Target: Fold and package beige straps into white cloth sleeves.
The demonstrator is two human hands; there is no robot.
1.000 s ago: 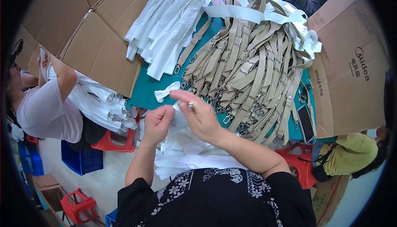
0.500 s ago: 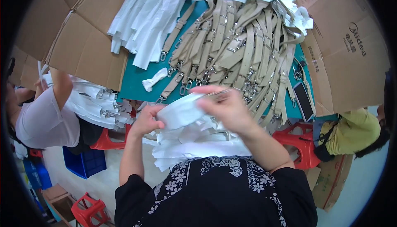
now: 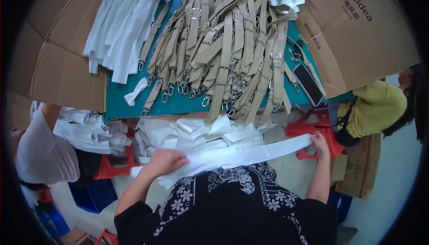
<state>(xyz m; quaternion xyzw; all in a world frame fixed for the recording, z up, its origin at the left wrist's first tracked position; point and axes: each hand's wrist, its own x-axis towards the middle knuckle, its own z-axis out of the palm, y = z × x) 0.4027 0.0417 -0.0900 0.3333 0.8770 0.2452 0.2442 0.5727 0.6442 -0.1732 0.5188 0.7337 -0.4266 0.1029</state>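
Note:
A long white strip of thin wrapping material stretches across my lap, just in front of my body. My right hand pinches its right end, raised a little. Toward its left part, my left hand is closed on the strip, the fingertips slightly blurred. Whether anything lies inside the strip cannot be seen. Below the table edge, a heap of similar white strips lies just beyond it. Many beige straps with metal buckles and clips are piled on the green table.
Long white strips are stacked at the table's back left, near a crumpled white piece. A phone lies on the right. Cardboard walls flank the table. People sit on both sides, on red stools; wrapped straps hang at left.
My hands have moved apart, the right one out to the right and down, the left one lower. The white strip, bunched between them before, is now stretched out. The view has shifted right.

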